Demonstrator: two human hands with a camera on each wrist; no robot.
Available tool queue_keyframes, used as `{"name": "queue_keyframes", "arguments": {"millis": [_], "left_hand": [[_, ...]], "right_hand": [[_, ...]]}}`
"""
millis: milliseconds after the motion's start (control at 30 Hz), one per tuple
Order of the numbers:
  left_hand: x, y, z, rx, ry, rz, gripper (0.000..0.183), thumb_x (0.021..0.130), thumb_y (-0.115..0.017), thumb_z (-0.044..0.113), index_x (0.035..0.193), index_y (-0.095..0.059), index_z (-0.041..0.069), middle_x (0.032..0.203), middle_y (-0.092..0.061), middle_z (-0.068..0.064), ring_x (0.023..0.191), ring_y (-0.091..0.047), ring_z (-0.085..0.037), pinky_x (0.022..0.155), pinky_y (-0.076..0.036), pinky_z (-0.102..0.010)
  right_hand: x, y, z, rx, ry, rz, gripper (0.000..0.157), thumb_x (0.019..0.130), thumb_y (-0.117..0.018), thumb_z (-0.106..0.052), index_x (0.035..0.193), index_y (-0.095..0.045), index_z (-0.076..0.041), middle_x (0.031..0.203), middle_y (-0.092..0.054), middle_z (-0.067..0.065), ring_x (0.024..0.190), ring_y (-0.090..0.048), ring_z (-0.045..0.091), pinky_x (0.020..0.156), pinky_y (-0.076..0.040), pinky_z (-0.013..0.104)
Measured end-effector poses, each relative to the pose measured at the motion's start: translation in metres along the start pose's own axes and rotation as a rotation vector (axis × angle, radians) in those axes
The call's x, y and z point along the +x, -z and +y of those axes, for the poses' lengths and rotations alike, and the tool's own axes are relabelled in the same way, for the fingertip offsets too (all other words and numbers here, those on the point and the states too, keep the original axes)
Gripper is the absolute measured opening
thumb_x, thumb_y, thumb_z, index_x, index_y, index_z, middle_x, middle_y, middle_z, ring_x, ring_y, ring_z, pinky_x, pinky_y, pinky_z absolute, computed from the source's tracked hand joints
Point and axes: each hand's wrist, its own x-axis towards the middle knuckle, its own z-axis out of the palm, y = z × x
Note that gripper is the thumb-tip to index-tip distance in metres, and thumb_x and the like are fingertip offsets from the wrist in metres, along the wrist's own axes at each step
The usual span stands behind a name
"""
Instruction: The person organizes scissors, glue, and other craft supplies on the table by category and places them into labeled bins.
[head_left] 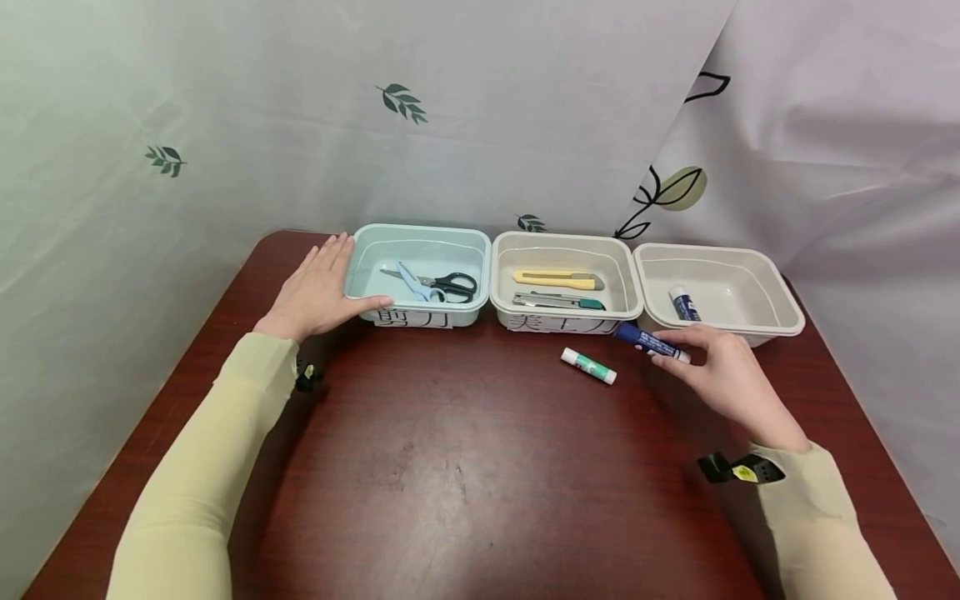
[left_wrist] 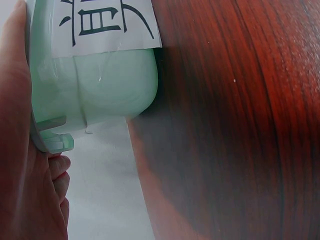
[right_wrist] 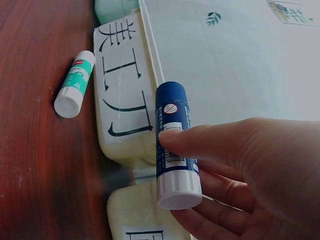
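My right hand (head_left: 723, 375) pinches a dark blue glue stick (right_wrist: 172, 120) with a white base between thumb and fingers, in front of the right beige bin (head_left: 787, 325). On the table left of that hand lies a green-and-white glue stick (head_left: 588, 366). Another blue glue stick (head_left: 684, 303) is inside the right bin. My left hand (head_left: 318, 287) rests against the left end of the light blue bin (head_left: 420, 234), its fingers extended along the side and thumb over the front rim. Inside that bin are black-handled scissors (head_left: 457, 286) and light blue scissors (head_left: 416, 283).
Between the other two bins stands the middle beige bin (head_left: 566, 242), holding a yellow utility knife (head_left: 558, 279) and a grey-green utility knife (head_left: 558, 302). Paper labels with handwritten characters front the bins. A patterned curtain (head_left: 300, 108) hangs behind the dark red wooden table (head_left: 420, 467).
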Motion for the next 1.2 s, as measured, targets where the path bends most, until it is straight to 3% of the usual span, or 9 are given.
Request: {"name": "queue_keyframes", "arguments": {"millis": [167, 433, 667, 900, 1200], "left_hand": [[0.000, 0.001, 0.001, -0.003, 0.000, 0.000, 0.122, 0.086, -0.052, 0.081, 0.161, -0.007, -0.004, 0.167, -0.009, -0.025, 0.154, -0.004, -0.035, 0.124, 0.002, -0.044], [0.001, 0.001, 0.001, 0.003, -0.001, -0.003, 0.122, 0.087, -0.052, 0.081, 0.161, -0.007, -0.005, 0.166, -0.009, -0.026, 0.154, -0.004, -0.036, 0.124, 0.002, -0.045], [0.000, 0.002, 0.001, 0.005, -0.001, -0.001, 0.122, 0.087, -0.052, 0.081, 0.161, -0.007, -0.005, 0.166, -0.010, -0.026, 0.154, -0.004, -0.036, 0.124, 0.002, -0.045], [0.000, 0.002, 0.001, 0.000, 0.002, -0.003, 0.122, 0.086, -0.052, 0.081, 0.161, -0.007, -0.004, 0.166, -0.009, -0.025, 0.154, -0.004, -0.036, 0.124, 0.001, -0.045], [0.000, 0.002, 0.001, 0.006, -0.002, -0.005, 0.122, 0.087, -0.052, 0.081, 0.161, -0.006, -0.004, 0.166, -0.009, -0.025, 0.154, -0.004, -0.035, 0.124, 0.001, -0.045]], "right_hand": [[0.001, 0.003, 0.000, 0.009, 0.009, 0.033, 0.029, 0.082, -0.086, -0.008, 0.110, -0.079, -0.008, 0.100, -0.074, 0.008, 0.094, -0.064, 0.026, 0.079, -0.040, 0.025], [0.004, 0.007, -0.004, 0.042, -0.027, 0.105, 0.031, 0.083, -0.085, -0.008, 0.113, -0.079, -0.007, 0.094, -0.073, 0.006, 0.081, -0.055, 0.010, 0.066, -0.041, 0.019], [0.010, 0.017, -0.004, 0.060, -0.052, 0.167, 0.032, 0.081, -0.086, -0.004, 0.112, -0.079, -0.005, 0.100, -0.074, 0.008, 0.079, -0.053, 0.003, 0.066, -0.039, 0.017], [0.017, 0.029, -0.004, 0.047, -0.074, 0.215, 0.033, 0.082, -0.086, -0.004, 0.114, -0.078, -0.005, 0.102, -0.074, 0.012, 0.088, -0.054, -0.010, 0.075, -0.040, 0.009], [0.025, 0.046, -0.002, 0.015, -0.160, 0.247, 0.034, 0.086, -0.085, -0.017, 0.118, -0.078, -0.010, 0.106, -0.074, 0.015, 0.084, -0.054, -0.018, 0.069, -0.039, 0.010]]}}
